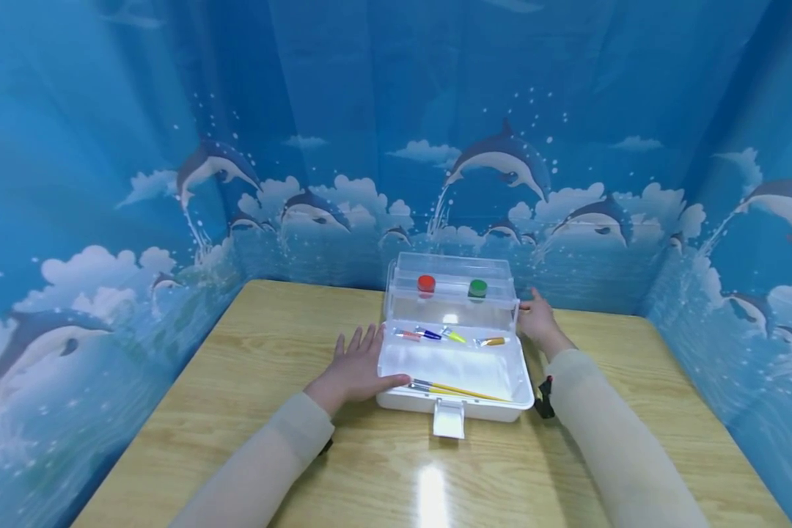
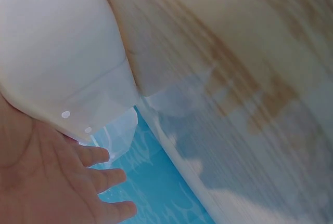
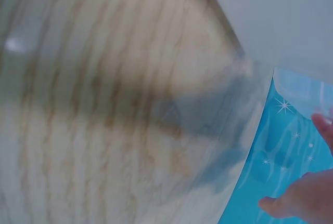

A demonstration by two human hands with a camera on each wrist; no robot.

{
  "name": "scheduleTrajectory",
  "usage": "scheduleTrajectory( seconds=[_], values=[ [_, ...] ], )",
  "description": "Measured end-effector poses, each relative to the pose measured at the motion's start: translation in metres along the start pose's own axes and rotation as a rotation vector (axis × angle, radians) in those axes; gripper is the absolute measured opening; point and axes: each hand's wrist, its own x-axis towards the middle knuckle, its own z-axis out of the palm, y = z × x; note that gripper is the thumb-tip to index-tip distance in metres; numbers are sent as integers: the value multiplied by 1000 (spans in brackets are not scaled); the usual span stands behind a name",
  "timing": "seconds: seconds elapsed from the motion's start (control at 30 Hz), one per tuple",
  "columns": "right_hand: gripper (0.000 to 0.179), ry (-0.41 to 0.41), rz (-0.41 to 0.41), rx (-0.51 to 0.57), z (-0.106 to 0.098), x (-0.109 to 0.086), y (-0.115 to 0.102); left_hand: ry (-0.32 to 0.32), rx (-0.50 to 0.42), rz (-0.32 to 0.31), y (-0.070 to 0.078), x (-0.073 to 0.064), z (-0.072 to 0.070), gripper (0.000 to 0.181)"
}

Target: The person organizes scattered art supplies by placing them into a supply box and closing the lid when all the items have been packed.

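Observation:
An opened white storage box (image 1: 449, 412) sits on the table, its clear upper part (image 1: 452, 264) raised at the back. A red-lidded jar (image 1: 426, 284) and a green-lidded jar (image 1: 477, 288) show in that part. Below lie several small paint tubes (image 1: 453, 335), and paintbrushes (image 1: 462, 391) lie along the front. My left hand (image 1: 355, 367) rests against the box's left side, fingers spread and straight, thumb over the front left rim. By the right edge of the clear part is my right hand (image 1: 537, 323); in the right wrist view its fingers (image 3: 276, 207) extend apart, one near the clear plastic.
The box stands on a wood-grain table (image 1: 290, 315) near its back edge. A white latch (image 1: 449, 419) hangs down at the box's front. Blue dolphin-printed curtains (image 1: 343, 110) enclose the table at the back and both sides.

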Motion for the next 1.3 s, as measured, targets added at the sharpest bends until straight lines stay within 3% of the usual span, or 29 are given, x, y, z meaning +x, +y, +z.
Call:
scheduleTrajectory(
  seconds=[0.23, 0.97, 1.3],
  values=[
    [42, 51, -46, 19, -3, -1, 0, -3, 8, 9, -1, 0, -1, 118],
    [41, 132, -52, 57, -10, -10, -4, 5, -52, 22, -2, 5, -2, 115],
    [42, 138, -53, -18, -17, -17, -10, 34, -46, 14, -5, 12, 1, 113]
  ],
)
